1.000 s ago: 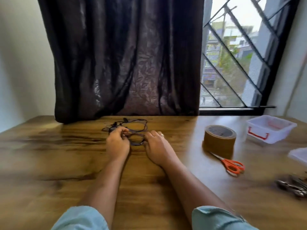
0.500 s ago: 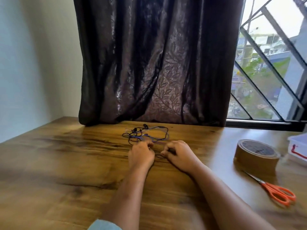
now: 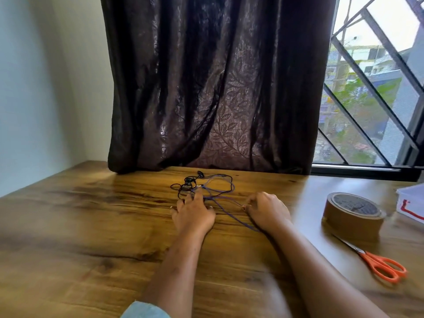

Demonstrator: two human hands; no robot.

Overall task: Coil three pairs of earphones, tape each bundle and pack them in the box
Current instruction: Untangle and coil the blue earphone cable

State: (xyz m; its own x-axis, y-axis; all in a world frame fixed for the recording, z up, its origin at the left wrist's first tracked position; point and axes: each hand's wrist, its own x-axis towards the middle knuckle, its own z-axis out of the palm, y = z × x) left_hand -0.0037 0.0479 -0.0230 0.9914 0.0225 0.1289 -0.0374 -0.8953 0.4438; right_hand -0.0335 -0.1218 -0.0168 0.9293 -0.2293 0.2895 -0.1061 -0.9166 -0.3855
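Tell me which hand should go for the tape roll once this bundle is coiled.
Right, probably. The right hand, pinching a blue cord, lies nearer the tape roll, with nothing between them. The left hand, fingers spread on the earphones, would have to cross the right arm.

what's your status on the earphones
Left hand open, flat on earphones. Right hand pinches blue cord. All tangled, none coiled. Tape, scissors off right, clear.
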